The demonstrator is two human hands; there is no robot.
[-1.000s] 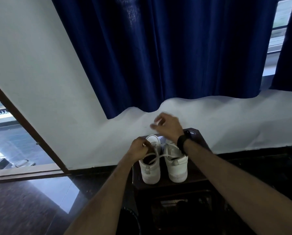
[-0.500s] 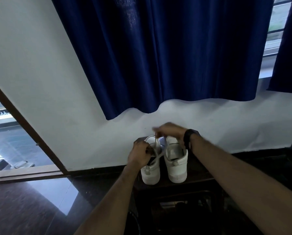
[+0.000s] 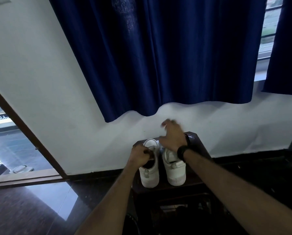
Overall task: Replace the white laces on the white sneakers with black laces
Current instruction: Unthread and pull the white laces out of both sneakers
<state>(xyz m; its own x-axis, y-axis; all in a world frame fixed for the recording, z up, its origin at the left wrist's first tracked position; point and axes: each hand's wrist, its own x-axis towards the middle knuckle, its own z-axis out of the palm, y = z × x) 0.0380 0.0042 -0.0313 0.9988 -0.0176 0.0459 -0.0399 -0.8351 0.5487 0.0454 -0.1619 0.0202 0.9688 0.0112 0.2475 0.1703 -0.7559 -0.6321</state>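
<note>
Two white sneakers sit on dark stool. Your right hand has lifted toward 12 o'clock, blurred, grip can't tell; left hand curled at left shoe's collar. Unlacing underway.

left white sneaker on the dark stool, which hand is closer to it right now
Left. The left hand grips the left white sneaker at its collar. The right hand is raised above the toe of the right white sneaker beside it; its fingers are too blurred to judge.
</note>
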